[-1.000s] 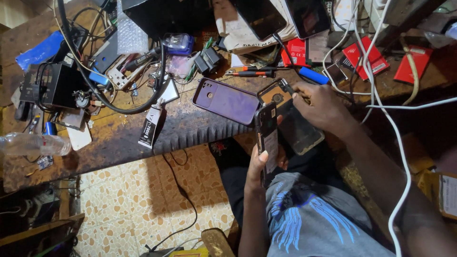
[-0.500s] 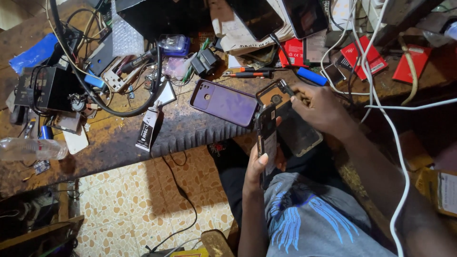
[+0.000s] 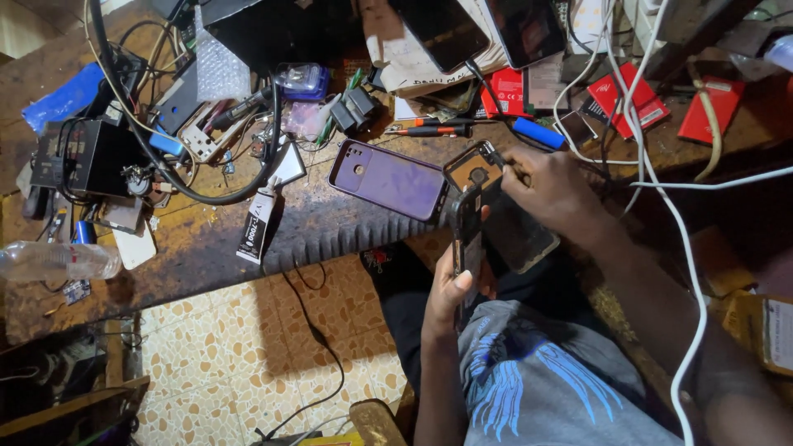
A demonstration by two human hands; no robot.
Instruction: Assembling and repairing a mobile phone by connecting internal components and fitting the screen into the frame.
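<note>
While left hand (image 3: 453,285) fingers clasp the opened phone (image 3: 467,227), right hand (image 3: 552,192) pinches its frame.

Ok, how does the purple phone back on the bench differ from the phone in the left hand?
The purple phone back lies flat on the bench, untouched; the opened phone is gripped on edge by the left hand, with the right hand working at its top. The purple one looks intact.

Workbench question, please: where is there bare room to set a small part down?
Free: the front strip of the bench between the glue tube and plastic bottle. Crowded: the cable-strewn back, and around the purple phone cover.
</note>
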